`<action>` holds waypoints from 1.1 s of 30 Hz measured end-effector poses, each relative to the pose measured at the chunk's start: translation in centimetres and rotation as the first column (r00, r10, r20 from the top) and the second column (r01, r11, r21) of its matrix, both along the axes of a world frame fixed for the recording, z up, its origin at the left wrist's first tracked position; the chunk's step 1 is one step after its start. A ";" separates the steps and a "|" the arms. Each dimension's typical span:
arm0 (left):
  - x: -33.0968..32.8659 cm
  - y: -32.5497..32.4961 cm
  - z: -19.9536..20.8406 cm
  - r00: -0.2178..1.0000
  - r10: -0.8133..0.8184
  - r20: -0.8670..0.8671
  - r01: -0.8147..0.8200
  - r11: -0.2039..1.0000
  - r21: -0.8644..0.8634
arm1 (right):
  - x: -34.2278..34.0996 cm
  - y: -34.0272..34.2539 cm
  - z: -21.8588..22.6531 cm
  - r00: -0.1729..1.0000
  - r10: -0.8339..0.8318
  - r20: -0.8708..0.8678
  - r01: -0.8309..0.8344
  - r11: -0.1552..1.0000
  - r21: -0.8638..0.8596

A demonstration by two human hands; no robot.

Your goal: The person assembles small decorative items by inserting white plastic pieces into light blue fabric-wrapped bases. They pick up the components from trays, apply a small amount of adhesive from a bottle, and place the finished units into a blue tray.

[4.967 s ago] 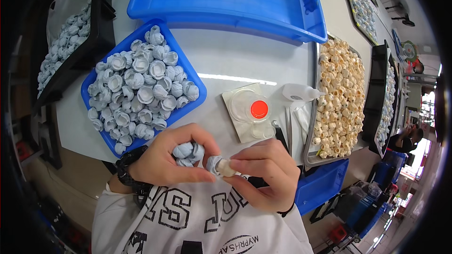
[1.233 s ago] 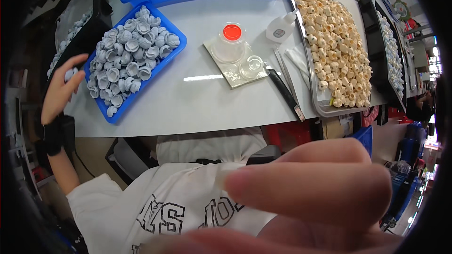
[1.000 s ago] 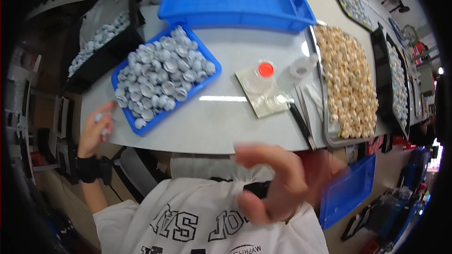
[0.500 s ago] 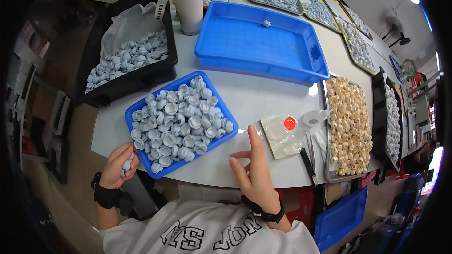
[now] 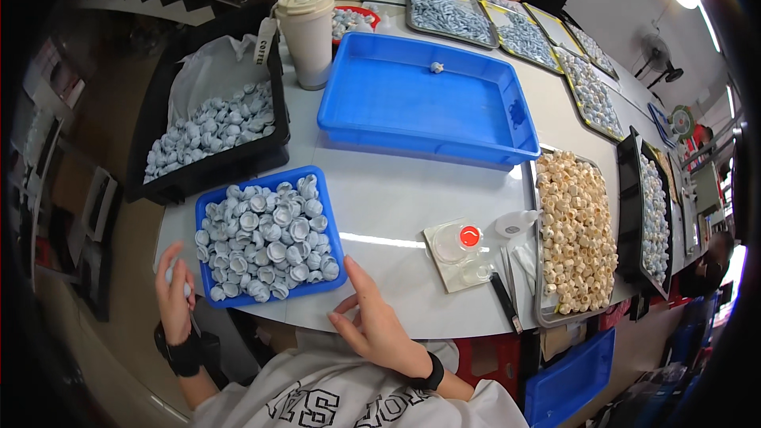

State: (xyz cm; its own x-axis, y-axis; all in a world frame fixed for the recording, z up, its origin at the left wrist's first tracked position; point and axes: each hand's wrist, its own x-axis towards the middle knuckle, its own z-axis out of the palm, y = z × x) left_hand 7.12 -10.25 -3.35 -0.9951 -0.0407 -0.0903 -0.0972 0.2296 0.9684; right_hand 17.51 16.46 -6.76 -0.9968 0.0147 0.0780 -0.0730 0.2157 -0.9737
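My left hand [image 5: 173, 295] is at the left side of a small blue tray [image 5: 337, 257], its fingers curled around small pale blue-grey cup-shaped pieces [image 5: 187, 289], partly hidden by the fingers. The tray is heaped with similar hollow, shell-like pieces [image 5: 265, 230]. Close to the tray's near right corner, my right hand [image 5: 382, 334] has its index finger stretched out and its thumb apart, with nothing in it. Whether that fingertip touches the tray rim I cannot tell.
A black bin [image 5: 269, 150] of similar pieces stands at left, beside a lidded cup [image 5: 307, 40]. Behind is a large blue tub [image 5: 420, 103] holding one small piece. At right are a glue-like bottle [image 5: 515, 223], tweezers [image 5: 510, 273], a black-handled tool [image 5: 503, 301] and a metal tray of cream pieces [image 5: 575, 230].
The small blue tray has shifted left and turned slightly clockwise. My right hand has moved left to its corner. My left hand's fingers have lifted and loosened somewhat. The whole view has shifted a little.
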 end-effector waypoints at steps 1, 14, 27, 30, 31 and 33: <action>0.8 1.7 0.6 0.989 0.057 -0.139 -0.062 0.998 -0.034 | -0.1 0.6 -0.6 1.000 0.008 0.005 -0.008 0.999 -0.035; -13.1 26.9 4.4 0.436 -0.889 0.140 0.223 -0.044 -0.974 | 0.9 1.9 -3.0 0.980 -0.134 -0.149 0.079 0.943 -0.324; -8.4 25.4 4.1 0.311 -0.941 0.133 0.321 -0.028 -0.947 | 1.3 3.0 -2.6 0.990 -0.002 -0.143 -0.051 0.929 -0.367; -7.9 25.0 4.2 0.313 -0.942 0.120 0.350 -0.003 -0.937 | 1.3 2.9 -2.7 0.990 0.016 -0.142 -0.065 0.936 -0.345; -7.7 25.0 4.1 0.305 -0.944 0.126 0.351 -0.012 -0.936 | 1.3 3.0 -2.8 0.990 0.017 -0.139 -0.064 0.939 -0.339; -7.5 24.9 4.3 0.292 -0.946 0.140 0.358 -0.027 -0.933 | 1.2 2.8 -2.8 0.986 0.005 -0.164 -0.058 0.946 -0.319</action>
State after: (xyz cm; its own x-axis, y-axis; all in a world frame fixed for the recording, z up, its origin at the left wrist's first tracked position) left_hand -0.33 14.64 0.90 -0.3852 0.9135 -0.1308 0.9127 0.3981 0.0922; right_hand 18.76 19.29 -9.53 -0.9722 0.0342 0.2315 -0.2339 -0.1120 -0.9658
